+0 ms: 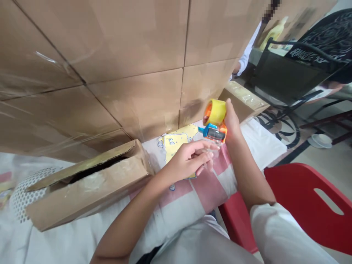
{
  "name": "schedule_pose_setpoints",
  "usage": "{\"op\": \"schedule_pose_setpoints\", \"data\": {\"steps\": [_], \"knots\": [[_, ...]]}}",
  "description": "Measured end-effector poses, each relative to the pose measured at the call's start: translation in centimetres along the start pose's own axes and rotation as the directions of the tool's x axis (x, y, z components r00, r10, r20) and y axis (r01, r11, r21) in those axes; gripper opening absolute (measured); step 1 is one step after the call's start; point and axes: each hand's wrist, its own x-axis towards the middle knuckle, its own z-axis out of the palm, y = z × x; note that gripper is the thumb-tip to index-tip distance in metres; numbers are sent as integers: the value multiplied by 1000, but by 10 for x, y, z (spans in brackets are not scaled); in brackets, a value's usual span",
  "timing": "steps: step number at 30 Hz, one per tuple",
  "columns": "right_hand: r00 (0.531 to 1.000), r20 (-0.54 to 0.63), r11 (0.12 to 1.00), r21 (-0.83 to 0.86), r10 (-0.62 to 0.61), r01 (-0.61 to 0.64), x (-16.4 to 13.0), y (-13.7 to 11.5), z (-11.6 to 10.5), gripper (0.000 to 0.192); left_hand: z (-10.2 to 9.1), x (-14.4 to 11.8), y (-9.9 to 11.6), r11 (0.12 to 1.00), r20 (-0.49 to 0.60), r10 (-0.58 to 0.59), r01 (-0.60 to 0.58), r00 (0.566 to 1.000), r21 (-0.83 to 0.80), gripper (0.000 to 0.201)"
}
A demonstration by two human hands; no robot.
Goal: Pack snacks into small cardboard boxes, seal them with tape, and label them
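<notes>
My right hand (232, 119) is closed round the orange handle of a tape dispenser (216, 132). A yellow-looking roll of packing tape (217, 112) is mounted on it, and blue and dark parts show at its front. Just below the dispenser's front, my left hand (189, 159) has its fingers bent in a loose pinch. A clear, glossy bit of tape (216, 149) shows at those fingertips, though its edges are hard to make out. Beneath both hands lies a pink-and-white cloth (206, 194) with a yellow cartoon print, partly hidden by my left hand.
A long cardboard box (90, 192) with a gap along its top lies at left. Stacked cartons (134, 99) form a wall ahead. Another taped carton (244, 97) stands beyond my right hand. A red chair (302, 198) is at right, with a person on a dark chair (288, 73) behind.
</notes>
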Motion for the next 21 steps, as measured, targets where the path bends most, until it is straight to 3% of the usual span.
{"op": "schedule_pose_setpoints", "data": {"steps": [3, 6, 12, 17, 21], "knots": [[988, -53, 976, 171, 146, -135, -14, 36, -17, 69, -4, -5, 8, 999, -52, 20, -17, 998, 46, 32], [977, 4, 958, 195, 215, -211, -27, 65, -25, 61, -9, -8, 18, 997, -98, 35, -27, 995, 74, 34], [940, 100, 901, 269, 326, -341, -40, 84, -25, 39, -7, -20, 30, 992, -163, 59, -39, 985, 123, 40], [974, -70, 975, -26, 217, -219, -47, 77, -37, 26, 1, -38, 40, 975, -218, 37, 12, 975, 220, 67], [948, -278, 952, -215, 152, -216, -62, 59, -49, 30, 1, -59, 46, 969, -273, 16, 53, 962, 243, 79]]}}
